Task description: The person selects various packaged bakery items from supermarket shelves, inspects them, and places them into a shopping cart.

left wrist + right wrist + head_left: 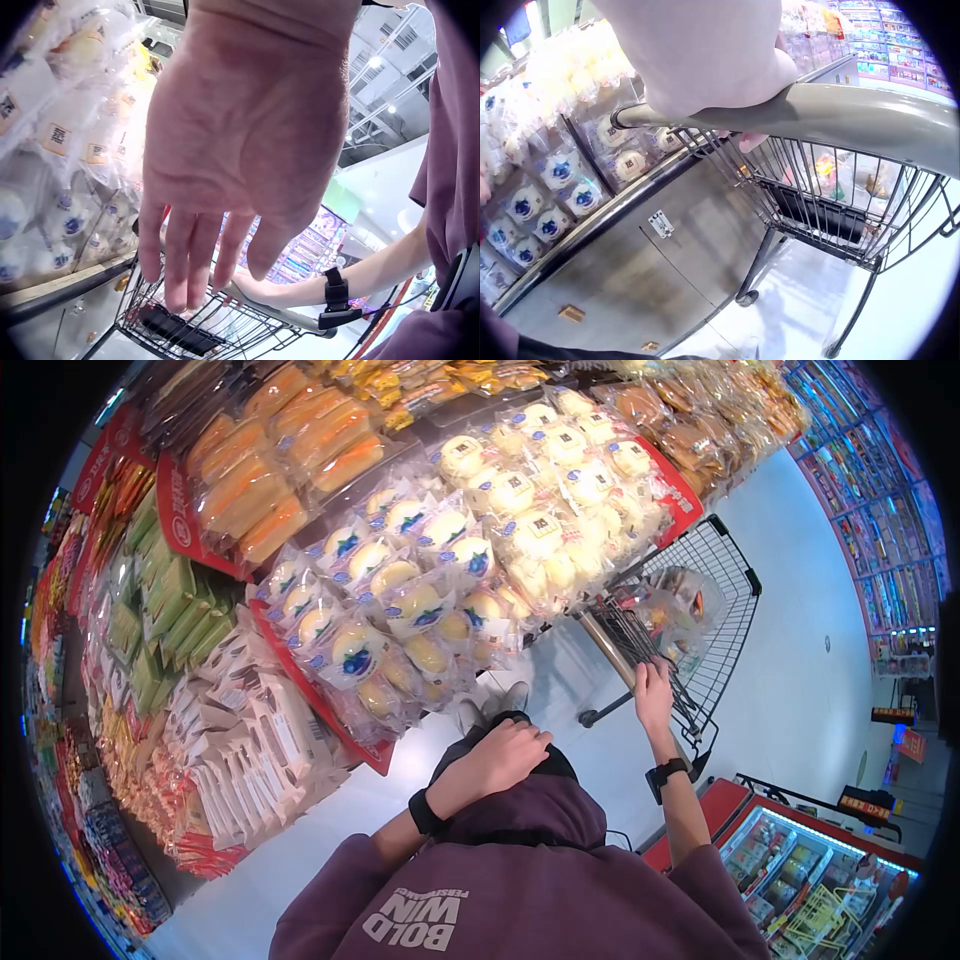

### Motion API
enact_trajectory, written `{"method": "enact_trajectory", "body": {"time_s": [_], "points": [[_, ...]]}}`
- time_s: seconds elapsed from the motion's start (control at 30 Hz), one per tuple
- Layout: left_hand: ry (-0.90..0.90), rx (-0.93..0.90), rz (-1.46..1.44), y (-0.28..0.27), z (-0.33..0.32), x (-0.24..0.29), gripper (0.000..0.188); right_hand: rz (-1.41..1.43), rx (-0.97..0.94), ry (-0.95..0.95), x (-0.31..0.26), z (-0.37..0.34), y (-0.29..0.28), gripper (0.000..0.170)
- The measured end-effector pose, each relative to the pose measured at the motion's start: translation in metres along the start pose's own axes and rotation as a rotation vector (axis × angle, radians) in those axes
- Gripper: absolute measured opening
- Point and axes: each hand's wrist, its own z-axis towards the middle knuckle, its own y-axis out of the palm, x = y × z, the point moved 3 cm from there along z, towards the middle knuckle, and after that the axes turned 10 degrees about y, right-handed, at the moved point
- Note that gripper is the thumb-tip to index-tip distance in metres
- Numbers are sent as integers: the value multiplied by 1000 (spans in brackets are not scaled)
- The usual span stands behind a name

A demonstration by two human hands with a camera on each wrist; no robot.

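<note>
The right hand (654, 695) grips the grey handle (855, 116) of a wire shopping cart (738, 645); its fingertips show below the bar in the right wrist view. In front of the torso hangs the left hand (508, 756), with relaxed fingers and nothing held. Its palm (244, 135) faces the left wrist camera, fingers apart and nearly straight. Clear plastic bags with items (680, 605) lie in the cart. Beside the cart, a display holds wrapped round cakes, some with blue fruit labels (355, 650), others pale yellow (535, 535).
Green packets (175, 595) and beige packets (250, 760) fill the display at left, with long wrapped breads (245, 490) above. Red edge strips (320, 705) border the sections. A lit red-edged cooler (790, 860) stands at lower right. Tall stocked shelves (870, 500) line the far right.
</note>
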Motion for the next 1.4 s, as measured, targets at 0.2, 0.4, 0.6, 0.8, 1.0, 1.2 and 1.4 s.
{"method": "enact_trajectory", "body": {"time_s": [0.2,0.4,0.6,0.8,1.0,1.2,1.4], "points": [[32,201,-253,-28,46,31,32,79,-39,74,0,-2,-2,34],[-17,240,-316,-18,106,25,31,203,-90,-165,-10,-5,-15,19],[-6,207,37,9,204,-18,21,507,-282,-302,-3,19,-33,15],[-100,87,92,26,271,-64,13,682,-410,-41,36,108,-75,17],[-197,279,121,40,292,-87,11,158,-439,178,209,201,23,20],[-294,332,184,40,290,-84,15,-13,-594,464,313,226,99,28],[-356,310,174,42,288,-88,15,-83,-620,508,351,237,168,30]]}}
